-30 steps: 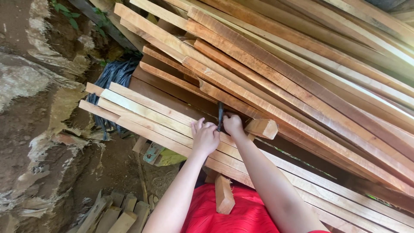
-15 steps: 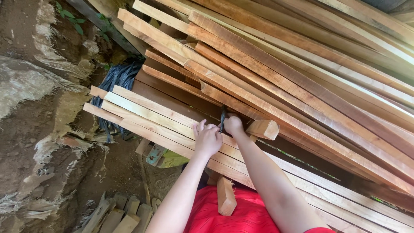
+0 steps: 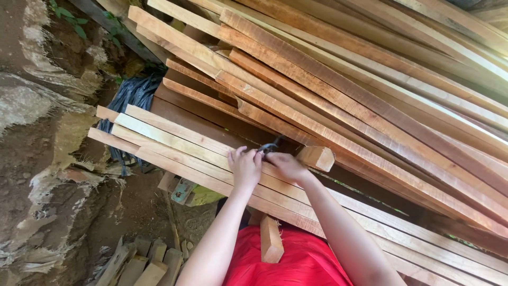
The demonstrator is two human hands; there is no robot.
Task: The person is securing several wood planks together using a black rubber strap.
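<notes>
Gripping dark strap [image 3: 270,145], hands on slats [image 3: 174,140]

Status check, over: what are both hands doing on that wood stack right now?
Left hand and right hand together on pale slats, pinching a dark strap. Short wood block beside right hand. Nothing blocking.

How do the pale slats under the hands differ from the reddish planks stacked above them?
The pale slats are light yellowish; the reddish planks are darker orange-brown. The pale slats lie lowest and nearest the person, with the left hand and right hand resting on them around a dark strap; the reddish planks are piled higher and untouched. The reddish planks look broader. Both are long sawn timber running diagonally the same way.
</notes>
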